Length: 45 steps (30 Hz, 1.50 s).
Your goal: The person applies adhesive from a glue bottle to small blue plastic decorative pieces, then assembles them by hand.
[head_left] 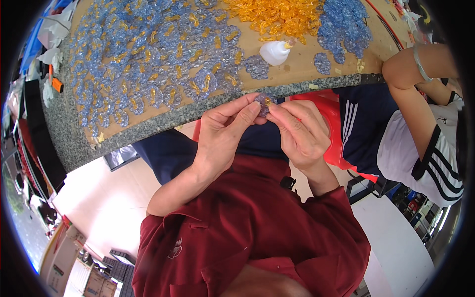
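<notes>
Left hand (225, 131) and right hand (299, 131) both pinch one small blue plastic piece (262, 103). Looks light, stiff, probably brittle; grip its edges.

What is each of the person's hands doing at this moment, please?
Left hand: closed, pinching the small blue plastic piece.
Right hand: closed, pinching the same piece from the other side.

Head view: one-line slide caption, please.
Left hand and right hand pinch a small blue-and-amber translucent plastic piece by a bench.
</notes>
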Each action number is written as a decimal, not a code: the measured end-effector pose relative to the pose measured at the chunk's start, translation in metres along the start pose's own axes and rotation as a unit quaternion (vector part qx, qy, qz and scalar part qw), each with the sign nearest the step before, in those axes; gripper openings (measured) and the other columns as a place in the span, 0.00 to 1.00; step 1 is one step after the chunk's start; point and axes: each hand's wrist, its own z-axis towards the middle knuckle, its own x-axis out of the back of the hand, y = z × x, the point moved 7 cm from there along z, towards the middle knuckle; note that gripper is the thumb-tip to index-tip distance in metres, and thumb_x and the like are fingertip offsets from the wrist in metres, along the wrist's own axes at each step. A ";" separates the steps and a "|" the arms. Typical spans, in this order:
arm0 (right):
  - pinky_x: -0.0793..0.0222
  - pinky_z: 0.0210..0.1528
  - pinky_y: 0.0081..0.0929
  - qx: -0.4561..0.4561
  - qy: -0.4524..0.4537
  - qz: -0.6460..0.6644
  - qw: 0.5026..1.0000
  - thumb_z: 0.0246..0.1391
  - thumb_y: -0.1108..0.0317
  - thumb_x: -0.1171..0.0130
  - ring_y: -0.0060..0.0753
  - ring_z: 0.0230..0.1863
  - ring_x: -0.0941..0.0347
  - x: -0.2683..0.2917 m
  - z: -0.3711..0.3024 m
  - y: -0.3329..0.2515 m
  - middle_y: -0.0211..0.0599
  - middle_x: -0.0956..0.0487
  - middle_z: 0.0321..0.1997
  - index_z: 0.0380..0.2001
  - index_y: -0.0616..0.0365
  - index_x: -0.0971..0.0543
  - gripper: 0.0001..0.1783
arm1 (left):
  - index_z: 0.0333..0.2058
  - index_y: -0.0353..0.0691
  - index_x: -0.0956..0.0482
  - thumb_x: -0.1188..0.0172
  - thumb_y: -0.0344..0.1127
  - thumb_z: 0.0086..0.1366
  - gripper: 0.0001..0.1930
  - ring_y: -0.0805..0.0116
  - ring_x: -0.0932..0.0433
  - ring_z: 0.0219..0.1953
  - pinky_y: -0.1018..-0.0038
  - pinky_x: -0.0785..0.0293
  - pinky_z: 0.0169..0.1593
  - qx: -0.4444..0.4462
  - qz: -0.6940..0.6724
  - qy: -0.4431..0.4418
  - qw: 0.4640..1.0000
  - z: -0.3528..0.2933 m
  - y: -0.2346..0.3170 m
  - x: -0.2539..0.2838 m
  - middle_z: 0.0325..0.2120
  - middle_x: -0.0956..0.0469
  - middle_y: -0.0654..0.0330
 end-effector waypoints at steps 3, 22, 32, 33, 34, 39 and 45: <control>0.33 0.23 0.27 0.007 -0.010 -0.009 1.000 0.30 0.85 0.37 0.37 0.27 0.29 0.001 0.000 -0.001 0.41 0.26 0.30 0.32 0.68 0.22 0.17 | 0.45 0.32 0.25 0.45 0.27 0.62 0.13 0.76 0.24 0.33 0.83 0.27 0.39 -0.021 0.063 0.013 0.998 -0.001 0.004 0.000 0.35 0.22 0.59; 0.33 0.24 0.27 0.021 -0.029 0.012 0.999 0.29 0.84 0.38 0.37 0.27 0.30 0.001 0.008 -0.004 0.40 0.27 0.29 0.31 0.70 0.24 0.18 | 0.42 0.28 0.25 0.46 0.25 0.61 0.11 0.76 0.24 0.32 0.82 0.27 0.39 -0.013 0.103 -0.004 0.995 0.000 0.011 -0.004 0.32 0.23 0.58; 0.32 0.26 0.28 0.043 -0.041 0.015 0.998 0.30 0.83 0.40 0.39 0.27 0.30 -0.007 0.005 -0.011 0.43 0.28 0.29 0.30 0.72 0.25 0.16 | 0.40 0.27 0.24 0.45 0.23 0.60 0.10 0.76 0.23 0.31 0.81 0.25 0.39 0.021 0.044 0.010 0.999 0.000 0.008 0.003 0.30 0.21 0.57; 0.32 0.26 0.28 0.041 -0.033 0.014 0.999 0.30 0.83 0.40 0.39 0.27 0.30 -0.007 0.004 -0.011 0.43 0.28 0.29 0.30 0.72 0.25 0.16 | 0.40 0.27 0.24 0.45 0.23 0.60 0.10 0.76 0.23 0.31 0.81 0.25 0.39 0.021 0.044 0.010 0.999 -0.001 0.008 0.003 0.30 0.21 0.57; 0.32 0.26 0.28 0.041 -0.032 0.014 0.999 0.30 0.83 0.40 0.39 0.27 0.30 -0.008 0.005 -0.011 0.43 0.28 0.29 0.30 0.72 0.25 0.16 | 0.40 0.27 0.24 0.45 0.23 0.60 0.09 0.76 0.23 0.31 0.81 0.25 0.39 0.017 0.054 0.016 0.998 -0.001 0.009 0.003 0.30 0.21 0.57; 0.32 0.26 0.28 0.032 -0.043 0.016 0.998 0.29 0.84 0.41 0.39 0.27 0.30 -0.008 0.008 -0.012 0.43 0.28 0.30 0.29 0.72 0.25 0.16 | 0.39 0.27 0.24 0.45 0.23 0.60 0.09 0.76 0.22 0.31 0.81 0.24 0.39 0.001 0.057 0.024 0.998 -0.002 0.012 0.003 0.30 0.21 0.57; 0.33 0.26 0.29 0.004 -0.045 0.016 0.999 0.29 0.85 0.40 0.40 0.28 0.30 0.000 0.011 -0.011 0.41 0.27 0.30 0.30 0.69 0.24 0.17 | 0.41 0.27 0.25 0.45 0.25 0.61 0.10 0.76 0.23 0.34 0.82 0.25 0.41 0.019 0.079 -0.003 0.997 -0.010 0.023 -0.008 0.35 0.22 0.56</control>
